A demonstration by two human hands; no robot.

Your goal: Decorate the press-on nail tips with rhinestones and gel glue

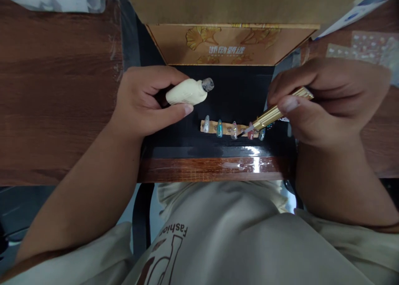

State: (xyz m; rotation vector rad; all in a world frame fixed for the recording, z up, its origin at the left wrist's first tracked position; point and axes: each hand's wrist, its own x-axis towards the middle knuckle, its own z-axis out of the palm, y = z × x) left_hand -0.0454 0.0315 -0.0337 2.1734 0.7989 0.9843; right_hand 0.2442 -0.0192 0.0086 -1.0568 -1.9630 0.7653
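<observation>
My left hand [146,100] is closed around a small cream bottle [187,92] lying sideways, its open grey neck pointing right. My right hand [314,98] pinches a gold-handled brush [277,111] whose dark tip touches a wooden strip [215,127] carrying several painted false nails, near a reddish one [250,133]. The strip lies on a black mat [237,94] between the two hands.
An open tan cardboard box [230,44] with gold leaf print stands behind the mat. Sticker sheets [364,46] lie at the back right on the brown wooden table [56,102]. The table's glossy front edge [215,168] runs just above my lap.
</observation>
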